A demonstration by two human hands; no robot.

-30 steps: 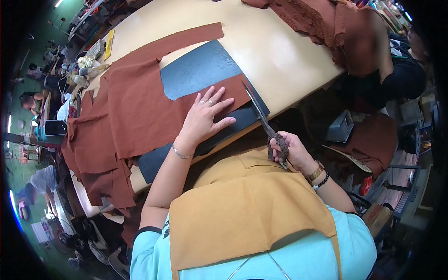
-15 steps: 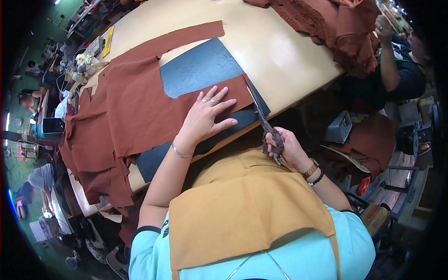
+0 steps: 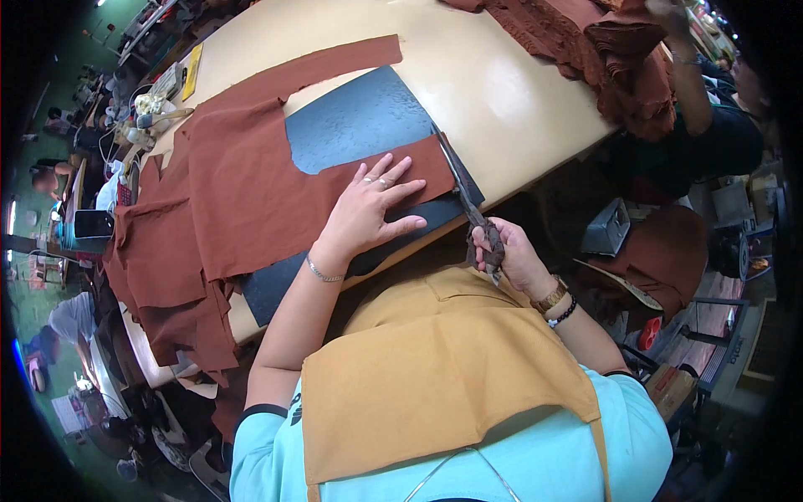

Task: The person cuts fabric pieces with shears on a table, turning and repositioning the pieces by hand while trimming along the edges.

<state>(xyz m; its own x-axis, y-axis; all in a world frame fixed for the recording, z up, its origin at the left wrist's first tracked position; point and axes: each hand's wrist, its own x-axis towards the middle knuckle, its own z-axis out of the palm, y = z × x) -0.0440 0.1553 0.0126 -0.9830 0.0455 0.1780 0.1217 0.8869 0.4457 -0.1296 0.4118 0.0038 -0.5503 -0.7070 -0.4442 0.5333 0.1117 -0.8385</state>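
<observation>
My left hand [image 3: 374,203] lies flat with fingers spread on reddish-brown fabric [image 3: 242,184], pressing its narrow strip against a dark blue-grey board [image 3: 355,117]. In my right hand [image 3: 512,258] is a pair of scissors [image 3: 470,209], its handles wrapped in dark cloth. The long blades run along the right end of the fabric strip, pointing away from me. Their tips reach the board just past the strip's far corner. Whether the fabric lies between the blades is hard to tell.
The board rests on a cream table [image 3: 502,92]. Piled brown fabric [image 3: 627,67] hangs over the far right edge, near another person's arm [image 3: 693,92]. A yellow object [image 3: 191,74] and a brush-like tool [image 3: 163,117] lie at the far left. A metal box [image 3: 606,227] stands below right.
The scissors have shifted slightly forward, and their blades look closer together. My left hand stays in place. The other person's hand has moved up and left beside the fabric pile.
</observation>
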